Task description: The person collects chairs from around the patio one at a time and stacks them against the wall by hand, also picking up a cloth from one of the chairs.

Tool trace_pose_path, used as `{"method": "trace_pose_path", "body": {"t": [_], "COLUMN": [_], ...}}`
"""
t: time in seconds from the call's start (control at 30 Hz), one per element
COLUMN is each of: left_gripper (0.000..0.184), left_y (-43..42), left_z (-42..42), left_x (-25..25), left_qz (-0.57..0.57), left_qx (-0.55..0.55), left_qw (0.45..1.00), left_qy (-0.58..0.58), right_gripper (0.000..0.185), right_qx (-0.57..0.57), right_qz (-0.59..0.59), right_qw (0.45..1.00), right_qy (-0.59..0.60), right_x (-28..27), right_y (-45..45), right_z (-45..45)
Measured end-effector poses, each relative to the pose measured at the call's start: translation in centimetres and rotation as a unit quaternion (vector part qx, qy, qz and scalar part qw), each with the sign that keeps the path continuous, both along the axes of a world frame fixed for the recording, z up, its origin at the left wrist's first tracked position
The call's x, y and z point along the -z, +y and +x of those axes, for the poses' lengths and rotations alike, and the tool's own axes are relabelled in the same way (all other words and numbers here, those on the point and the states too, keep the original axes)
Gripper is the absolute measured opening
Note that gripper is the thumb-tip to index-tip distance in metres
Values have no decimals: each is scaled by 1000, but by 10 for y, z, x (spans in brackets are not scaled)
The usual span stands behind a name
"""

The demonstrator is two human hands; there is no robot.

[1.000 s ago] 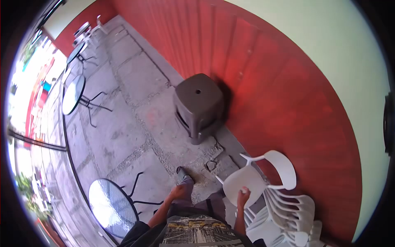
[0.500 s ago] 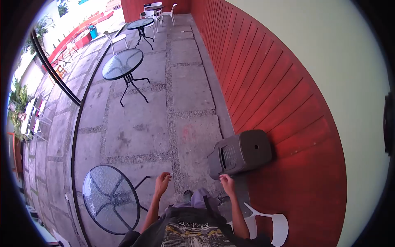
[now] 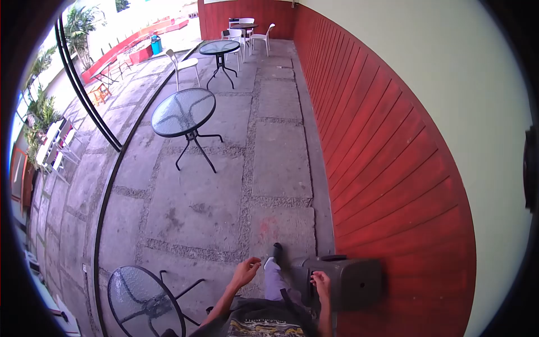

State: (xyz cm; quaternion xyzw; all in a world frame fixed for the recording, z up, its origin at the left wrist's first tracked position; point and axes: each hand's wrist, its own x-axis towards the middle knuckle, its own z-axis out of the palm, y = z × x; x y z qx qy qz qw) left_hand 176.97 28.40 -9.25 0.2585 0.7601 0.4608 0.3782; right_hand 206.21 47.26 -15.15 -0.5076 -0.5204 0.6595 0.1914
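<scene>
My left hand [image 3: 246,272] hangs in front of my body over the paved floor, its fingers loosely curled and apart, with nothing in them. Beside the dark plastic stool [image 3: 351,283] at the lower right is my right hand [image 3: 320,281], its fingers bent and no object visible in it. In the view it overlaps the stool's near side; whether it touches cannot be made out. One foot in a dark shoe [image 3: 277,251] is stretched forward on the floor.
A round glass table [image 3: 143,303] stands at the lower left, another [image 3: 184,111] further ahead, a third [image 3: 219,47] behind it. White chairs [image 3: 186,64] stand near them. A red panelled wall [image 3: 393,168] runs along the right. Black poles [image 3: 84,90] rise at the left.
The view has turned up and forward along the floor. The stool now lies lower, beside my right hand, and the white chairs at the lower right have left view. My right hand has moved away from the white chair.
</scene>
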Motion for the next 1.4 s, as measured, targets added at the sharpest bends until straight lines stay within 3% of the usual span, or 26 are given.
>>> {"method": "trace_pose_path", "body": {"t": [0.2, 0.3, 0.47, 0.57, 0.67, 0.77, 1.03, 1.17, 1.3, 1.4], "left_gripper": [29, 30, 28, 28, 28, 28, 28, 26, 25, 25], "left_y": [160, 207, 257, 298, 353, 425, 587, 621, 649, 674], "left_z": [-114, -165, -229, -265, -306, -372, -569, -653, -723, -771], "left_x": [-57, -90, -94, -73, -48, -68, -134, -158, -135, -87], "left_qz": [18, 44, 64, 62, 66, 61, 122, 125, 124, 108], "left_qx": [58, 8, -109, -135, -123, -75, -37, -58, -94, -111], "left_qw": [996, 996, 991, 989, 990, 995, 987, 983, 983, 987], "left_qy": [61, 76, 49, 17, -7, 16, 99, 120, 93, 37], "right_gripper": [10, 9, 10, 14, 18, 21, 20, 19, 18, 18], "right_qx": [87, 41, -98, -182, -386, -414, -365, -307, -311, -320], "right_qz": [80, 113, 87, 21, 109, 127, 188, 126, 47, 17], "right_qw": [992, 988, 983, 973, 916, 902, 912, 942, 947, 946], "right_qy": [55, 94, 125, 137, 21, -2, -6, 58, 66, 50], "right_x": [-88, -143, -166, -140, -161, -153, -181, -164, -120, -94], "right_y": [225, 289, 333, 345, 377, 430, 568, 610, 644, 676], "right_z": [-145, -229, -350, -416, -477, -542, -719, -791, -857, -911]}}
